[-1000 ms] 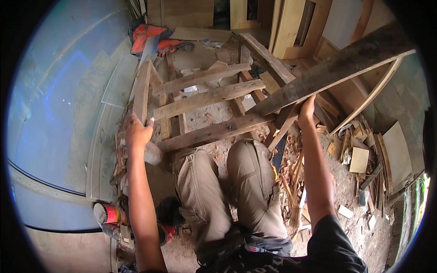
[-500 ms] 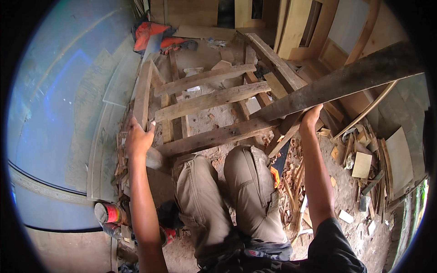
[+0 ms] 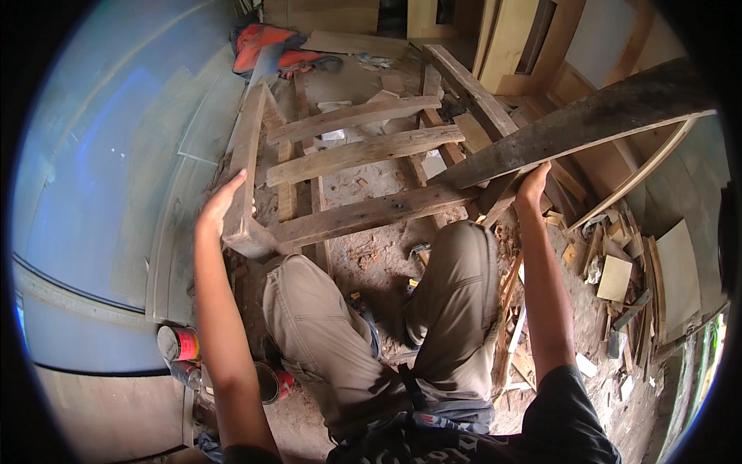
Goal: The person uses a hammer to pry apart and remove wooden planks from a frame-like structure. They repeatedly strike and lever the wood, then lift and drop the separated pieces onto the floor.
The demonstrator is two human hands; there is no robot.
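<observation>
Left hand (image 3: 219, 204) wraps a post (image 3: 249, 131); right hand (image 3: 532, 186) meets a plank (image 3: 595, 120) from below, grip closure hidden — spread wide, likely for balance.

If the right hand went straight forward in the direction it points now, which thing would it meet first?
Most likely the long dark plank, whose lower edge lies at the tip of the right hand; they seem to touch, though depth is unclear.
</observation>
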